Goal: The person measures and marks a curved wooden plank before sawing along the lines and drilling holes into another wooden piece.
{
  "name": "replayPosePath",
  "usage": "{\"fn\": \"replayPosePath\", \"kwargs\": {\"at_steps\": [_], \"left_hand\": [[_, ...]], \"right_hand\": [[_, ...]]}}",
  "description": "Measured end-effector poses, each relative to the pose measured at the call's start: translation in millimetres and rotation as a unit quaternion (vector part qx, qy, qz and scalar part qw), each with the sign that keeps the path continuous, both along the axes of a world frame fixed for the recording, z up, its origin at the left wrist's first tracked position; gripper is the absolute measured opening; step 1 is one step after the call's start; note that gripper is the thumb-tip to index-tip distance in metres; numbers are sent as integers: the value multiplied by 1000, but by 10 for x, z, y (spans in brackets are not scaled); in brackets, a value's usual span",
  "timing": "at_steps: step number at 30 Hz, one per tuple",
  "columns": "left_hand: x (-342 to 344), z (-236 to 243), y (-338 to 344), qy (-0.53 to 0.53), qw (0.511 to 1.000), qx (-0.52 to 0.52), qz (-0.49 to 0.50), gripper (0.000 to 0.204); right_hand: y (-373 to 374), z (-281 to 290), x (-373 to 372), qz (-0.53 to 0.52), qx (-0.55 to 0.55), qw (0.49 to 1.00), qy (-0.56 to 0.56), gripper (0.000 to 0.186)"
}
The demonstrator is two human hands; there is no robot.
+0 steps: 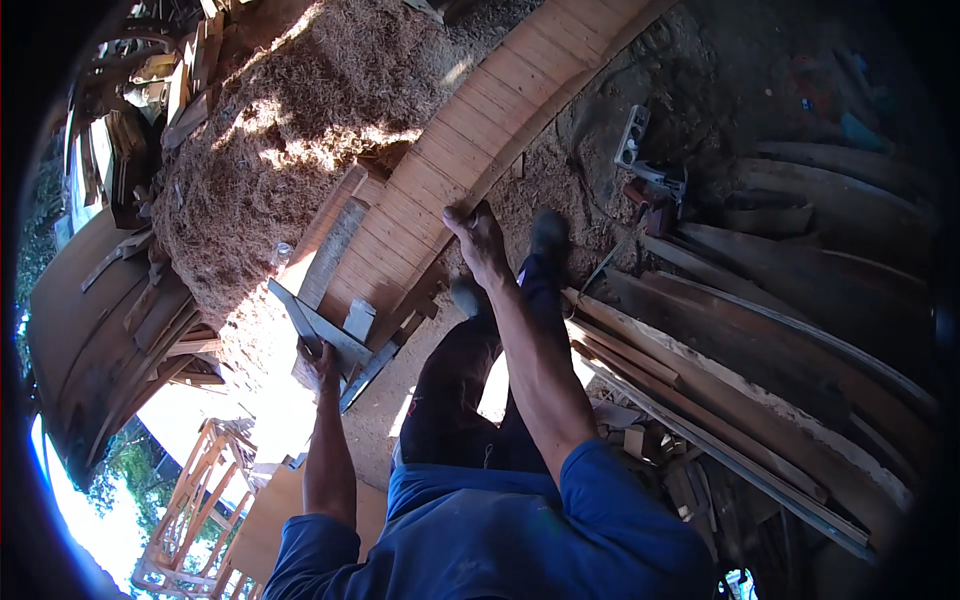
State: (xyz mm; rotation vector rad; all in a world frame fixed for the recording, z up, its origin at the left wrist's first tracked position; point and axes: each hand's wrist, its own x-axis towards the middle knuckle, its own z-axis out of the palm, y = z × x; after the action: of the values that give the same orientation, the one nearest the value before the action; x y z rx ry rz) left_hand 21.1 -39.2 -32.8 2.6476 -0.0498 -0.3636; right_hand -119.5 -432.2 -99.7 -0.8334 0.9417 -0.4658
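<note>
A long, slightly curved wooden plank (450, 150) slants from the upper right down to the middle left, with a row of dark crosswise lines along its face. My right hand (480, 245) is closed on its near edge, about midway along. At the plank's lower end, my left hand (318, 370) grips a grey angled piece (335, 338) of flat bars, whose exact kind I cannot make out. Glare hides part of that hand. A small pale block (359, 319) sits on the plank beside the angled piece. A grey board (333, 252) lies along the plank's far side.
A large heap of wood shavings (330, 90) rises beyond the plank. Long boards (720, 400) are stacked to my right, near a power strip (631, 135) and a power tool (655, 205). Curved slabs (100, 320) and a slatted wooden frame (200, 500) stand at left. My feet are beside the plank.
</note>
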Motion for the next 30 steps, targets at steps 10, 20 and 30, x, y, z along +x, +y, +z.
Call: {"fn": "replayPosePath", "kwargs": {"at_steps": [10,20,30], "left_hand": [[-511,155,-1473,-41,993,38,-105,76],[-870,117,-2164,-37,994,19,-98,86],[-517,69,-1336,-173,950,110,-235,78]], "right_hand": [[-457,27,24,-99,32,992,-77,37],[37,445,-551,-53,118,986,103,59],[869,453,-333,-53,219,974,12,55]]}}
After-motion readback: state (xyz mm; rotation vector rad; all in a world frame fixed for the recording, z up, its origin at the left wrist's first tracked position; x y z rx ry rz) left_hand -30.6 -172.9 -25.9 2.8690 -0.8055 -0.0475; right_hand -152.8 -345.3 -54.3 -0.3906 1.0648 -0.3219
